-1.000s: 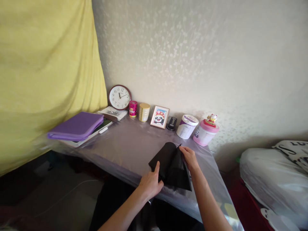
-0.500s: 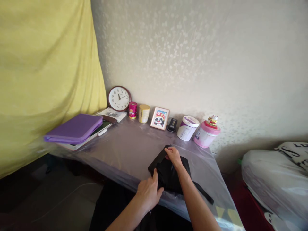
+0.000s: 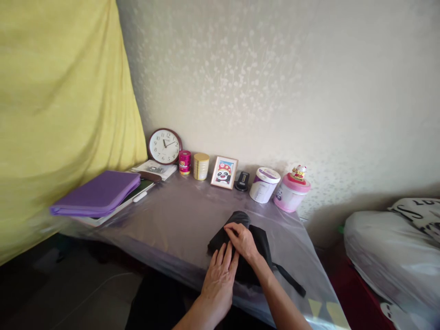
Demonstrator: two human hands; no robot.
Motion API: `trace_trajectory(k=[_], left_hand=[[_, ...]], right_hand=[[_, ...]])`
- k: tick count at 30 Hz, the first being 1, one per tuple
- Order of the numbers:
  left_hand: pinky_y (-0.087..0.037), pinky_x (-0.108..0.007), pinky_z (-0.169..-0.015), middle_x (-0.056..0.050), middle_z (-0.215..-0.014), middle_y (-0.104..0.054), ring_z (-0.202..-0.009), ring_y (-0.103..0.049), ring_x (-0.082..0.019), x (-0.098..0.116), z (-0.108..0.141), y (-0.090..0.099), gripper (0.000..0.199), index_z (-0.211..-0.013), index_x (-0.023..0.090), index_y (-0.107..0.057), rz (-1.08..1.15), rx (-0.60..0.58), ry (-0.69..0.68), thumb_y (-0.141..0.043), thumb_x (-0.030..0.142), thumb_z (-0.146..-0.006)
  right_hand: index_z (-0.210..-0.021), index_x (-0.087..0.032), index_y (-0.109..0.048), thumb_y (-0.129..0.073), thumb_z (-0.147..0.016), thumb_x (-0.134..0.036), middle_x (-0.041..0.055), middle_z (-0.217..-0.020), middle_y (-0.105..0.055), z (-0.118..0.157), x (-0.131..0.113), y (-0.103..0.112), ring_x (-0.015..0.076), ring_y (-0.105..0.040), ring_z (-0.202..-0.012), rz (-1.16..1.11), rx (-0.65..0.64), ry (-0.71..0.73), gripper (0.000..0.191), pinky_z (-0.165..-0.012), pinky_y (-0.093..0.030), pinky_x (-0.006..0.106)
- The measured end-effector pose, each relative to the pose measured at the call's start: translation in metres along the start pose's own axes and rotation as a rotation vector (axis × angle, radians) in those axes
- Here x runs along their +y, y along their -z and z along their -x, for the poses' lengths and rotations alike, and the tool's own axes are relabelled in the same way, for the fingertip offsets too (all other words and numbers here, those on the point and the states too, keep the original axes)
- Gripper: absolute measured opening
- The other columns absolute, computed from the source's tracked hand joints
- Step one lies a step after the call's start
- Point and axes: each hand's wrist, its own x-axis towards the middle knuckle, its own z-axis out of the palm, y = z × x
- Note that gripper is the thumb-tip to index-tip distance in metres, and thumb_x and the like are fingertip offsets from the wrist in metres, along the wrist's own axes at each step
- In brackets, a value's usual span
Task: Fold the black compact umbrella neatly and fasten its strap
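Note:
A black folded cloth item [image 3: 259, 240] with a strap [image 3: 290, 280] lies at the front of the plastic-covered table [image 3: 161, 229]; its exact kind is not clear. My left hand [image 3: 219, 277] rests flat on its near side, fingers stretched out side by side. Just beyond, my right hand [image 3: 241, 240] has thumb and fingers pinched together on the black cloth at its middle. The two hands touch or nearly touch. Part of the cloth is hidden beneath my hands and right forearm, while its far end forms a rounded fold.
Along the wall stand a clock [image 3: 165, 146], a pink can [image 3: 184, 162], a yellow-lidded can [image 3: 201, 167], a panda picture frame [image 3: 224, 173], a small black device [image 3: 242, 182], a white tub [image 3: 264, 186] and a pink-lidded tub [image 3: 290, 195]. A purple folder [image 3: 98, 192] lies left.
My left hand has gone from a bent grip with the index finger pointing to lying flat on the cloth. My right hand has drawn slightly nearer. The cloth's far end looks rounder.

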Motion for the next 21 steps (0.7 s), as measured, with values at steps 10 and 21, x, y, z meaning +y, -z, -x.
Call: trace_trajectory(k=[10,21], left_hand=[[-0.023,-0.047,-0.105,-0.015,-0.147,-0.003,-0.134,-0.011,-0.030,0.012,-0.005,0.006,0.090,-0.141,0.019,-0.003,-0.045,-0.129,0.131,-0.041,0.000,-0.062],[-0.023,-0.038,-0.106,-0.014,-0.147,-0.007,-0.134,-0.010,-0.027,0.023,-0.013,0.042,0.096,-0.140,0.021,-0.004,0.046,-0.353,0.318,-0.037,-0.010,-0.056]], right_hand=[[-0.097,-0.024,-0.066,-0.045,-0.087,-0.027,0.0049,-0.110,-0.064,-0.008,0.036,0.011,0.0209,-0.047,-0.116,0.172,-0.018,0.185,0.024,-0.103,-0.026,0.044],[-0.078,-0.025,-0.067,-0.043,-0.085,-0.024,-0.0002,-0.094,-0.067,-0.059,0.071,0.005,0.0155,-0.057,-0.094,0.086,-0.046,-0.101,0.025,-0.090,-0.037,0.028]])
